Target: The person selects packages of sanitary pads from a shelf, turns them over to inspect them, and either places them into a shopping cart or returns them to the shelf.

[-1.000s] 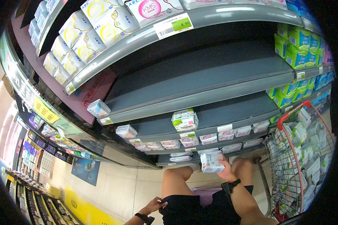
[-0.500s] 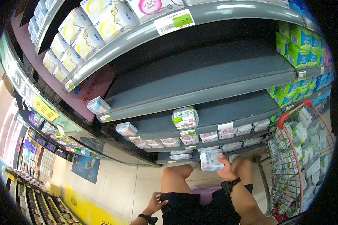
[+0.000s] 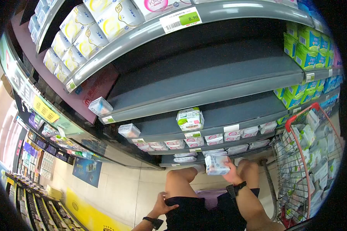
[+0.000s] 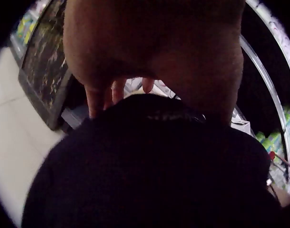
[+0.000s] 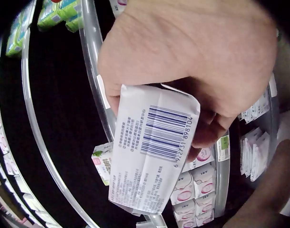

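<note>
My right hand (image 3: 232,174) grips a small white and blue pack of sanitary pads (image 3: 216,165) in front of the lowest shelves. In the right wrist view the pack's end, printed with a barcode (image 5: 166,133), faces the camera, and the thumb and fingers clasp its sides. My left hand (image 3: 162,204) rests on the left thigh at the hem of the black shorts (image 3: 198,215), fingers loose and holding nothing. In the left wrist view, the dark shorts (image 4: 145,171) hide part of that hand's fingers (image 4: 117,90).
A green and white pack (image 3: 190,119) stands alone on a middle shelf. Single packs sit at the left ends of two shelves. Pink-marked packs (image 3: 213,139) line a lower shelf. A wire shopping cart (image 3: 306,154) full of packs stands at the right. Green packs (image 3: 305,56) are stacked far right.
My left hand has slid slightly up and right along the thigh onto the shorts' hem. The right hand keeps holding the pack, nearly still. The head view has shifted slightly.
</note>
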The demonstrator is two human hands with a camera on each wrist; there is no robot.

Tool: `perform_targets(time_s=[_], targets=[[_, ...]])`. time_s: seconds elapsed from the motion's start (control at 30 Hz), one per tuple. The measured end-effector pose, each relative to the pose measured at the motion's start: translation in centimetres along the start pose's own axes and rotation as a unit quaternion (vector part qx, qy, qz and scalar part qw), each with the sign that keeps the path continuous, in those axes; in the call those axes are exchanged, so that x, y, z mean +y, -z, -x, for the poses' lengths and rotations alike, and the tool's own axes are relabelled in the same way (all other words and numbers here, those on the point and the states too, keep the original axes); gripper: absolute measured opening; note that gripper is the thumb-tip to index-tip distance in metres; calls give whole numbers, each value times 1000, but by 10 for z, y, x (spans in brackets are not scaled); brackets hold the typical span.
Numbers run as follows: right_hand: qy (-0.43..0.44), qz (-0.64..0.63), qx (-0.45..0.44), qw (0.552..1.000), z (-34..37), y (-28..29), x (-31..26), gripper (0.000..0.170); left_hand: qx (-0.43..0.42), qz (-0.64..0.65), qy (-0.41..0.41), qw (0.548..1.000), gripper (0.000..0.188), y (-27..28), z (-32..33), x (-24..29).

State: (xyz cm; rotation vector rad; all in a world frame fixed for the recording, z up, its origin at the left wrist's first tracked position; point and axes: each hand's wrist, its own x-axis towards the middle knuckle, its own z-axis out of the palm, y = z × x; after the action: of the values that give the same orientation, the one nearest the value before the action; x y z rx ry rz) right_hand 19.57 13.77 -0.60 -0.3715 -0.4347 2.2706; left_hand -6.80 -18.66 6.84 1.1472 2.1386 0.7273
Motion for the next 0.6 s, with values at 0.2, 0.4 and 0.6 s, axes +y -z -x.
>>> perform_targets(time_s=[0.2,0.4,0.6], targets=[[5,10,-7,1000,-3,0,2,52,-254,-100,180,945,111,38,1,17],[6,22,11,1000,1,7,7,51,-345,184,66,918,19,54,-7,21],[34,247,41,968,1,61,32,38,-105,172,-56,978,15,16,-57,104]])
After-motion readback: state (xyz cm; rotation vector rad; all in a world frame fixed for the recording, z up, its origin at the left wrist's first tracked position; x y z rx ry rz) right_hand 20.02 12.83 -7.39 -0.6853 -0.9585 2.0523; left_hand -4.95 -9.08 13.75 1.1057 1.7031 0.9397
